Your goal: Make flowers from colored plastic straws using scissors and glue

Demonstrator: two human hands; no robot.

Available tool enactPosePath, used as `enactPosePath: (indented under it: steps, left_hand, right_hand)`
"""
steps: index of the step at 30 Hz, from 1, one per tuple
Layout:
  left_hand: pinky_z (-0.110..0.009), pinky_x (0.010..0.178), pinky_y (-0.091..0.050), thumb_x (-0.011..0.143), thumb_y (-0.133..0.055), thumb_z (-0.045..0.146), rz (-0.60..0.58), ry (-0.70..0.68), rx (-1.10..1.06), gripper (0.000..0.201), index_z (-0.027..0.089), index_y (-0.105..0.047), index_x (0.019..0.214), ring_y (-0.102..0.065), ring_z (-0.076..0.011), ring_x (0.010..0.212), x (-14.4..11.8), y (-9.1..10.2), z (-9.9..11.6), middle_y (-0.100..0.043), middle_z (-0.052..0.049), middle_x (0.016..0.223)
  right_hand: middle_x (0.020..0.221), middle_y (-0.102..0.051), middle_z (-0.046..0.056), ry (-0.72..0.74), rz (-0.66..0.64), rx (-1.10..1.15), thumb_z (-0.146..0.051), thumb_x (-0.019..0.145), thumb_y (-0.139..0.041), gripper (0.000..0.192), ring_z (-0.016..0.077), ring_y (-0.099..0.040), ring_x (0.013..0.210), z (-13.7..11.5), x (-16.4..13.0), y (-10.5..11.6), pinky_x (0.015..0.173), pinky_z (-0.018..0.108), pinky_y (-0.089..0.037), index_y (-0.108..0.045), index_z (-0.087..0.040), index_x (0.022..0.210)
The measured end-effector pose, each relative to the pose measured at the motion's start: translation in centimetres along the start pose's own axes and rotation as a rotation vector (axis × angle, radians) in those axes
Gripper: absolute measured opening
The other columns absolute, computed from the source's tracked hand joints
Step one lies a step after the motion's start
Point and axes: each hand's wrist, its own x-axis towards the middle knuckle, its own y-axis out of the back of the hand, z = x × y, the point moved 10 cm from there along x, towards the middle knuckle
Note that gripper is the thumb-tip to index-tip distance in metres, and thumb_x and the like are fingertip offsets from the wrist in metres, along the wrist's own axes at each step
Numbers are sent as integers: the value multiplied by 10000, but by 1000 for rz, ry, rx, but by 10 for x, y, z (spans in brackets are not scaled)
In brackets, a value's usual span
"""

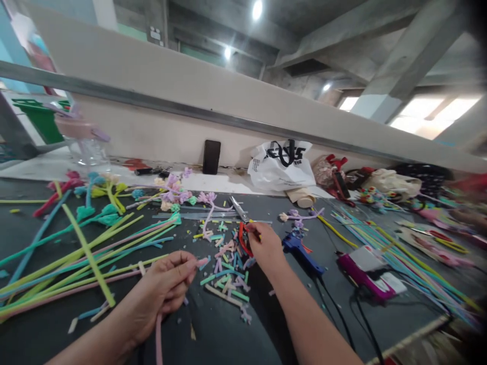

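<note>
left hand [162, 289] fingers pinch a pink pipe cleaner [158, 338], end poking right. right hand [266, 248] grips red-handled scissors [243, 223], blades pointing far-left. cut scraps [226, 281] btwn hands on dark table [213, 334]; long stems [76, 258] left, blue glue gun [300, 248] just right.

The scissors [243, 223] handles are hidden under the right hand's fingers [255, 238]; the pink pipe cleaner [159, 338] is cut off below the left hand's fingers [178, 268].

Blue glue gun [300, 249] on the dark table [213, 334], white plastic bag [281, 165] by the wall, black phone [211, 156] leaning upright, clear bottle [85, 142] far left
</note>
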Motion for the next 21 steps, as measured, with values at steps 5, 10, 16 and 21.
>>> enactPosePath:
  steps: [5,10,16,21]
  left_hand:
    - [-112,289,-110,726,-625,328,-11,-14,-18,231,162,-470,684,-151,28,343,2,-5,7,-424,76,578]
    - [-117,295,-94,738,-617,290,-44,-22,-62,194,163,-472,715,-138,29,342,2,-5,6,-421,84,579]
    - [-119,301,-80,686,-666,270,-55,-18,-128,211,159,-489,718,-150,25,354,2,-4,4,-410,86,563]
    - [-117,291,-86,690,-661,281,-46,-27,-113,222,155,-480,667,-154,23,347,2,-4,6,-430,76,548]
  right_hand:
    - [1025,-572,159,-94,29,-153,-116,650,-478,382,293,-535,987,34,2,29,817,467,-432,-549,-126,1025]
    - [1204,-480,206,-357,-259,-620,-139,702,-444,478,313,-460,1123,98,-24,59,888,428,-371,-447,-84,1177]
    - [925,-609,221,-481,-360,-703,-185,666,-498,349,347,-570,935,139,-50,71,763,427,-410,-561,-57,984]
    - [898,-601,184,-494,-319,-618,-143,576,-541,359,311,-575,902,143,-46,72,742,358,-423,-570,-76,928]
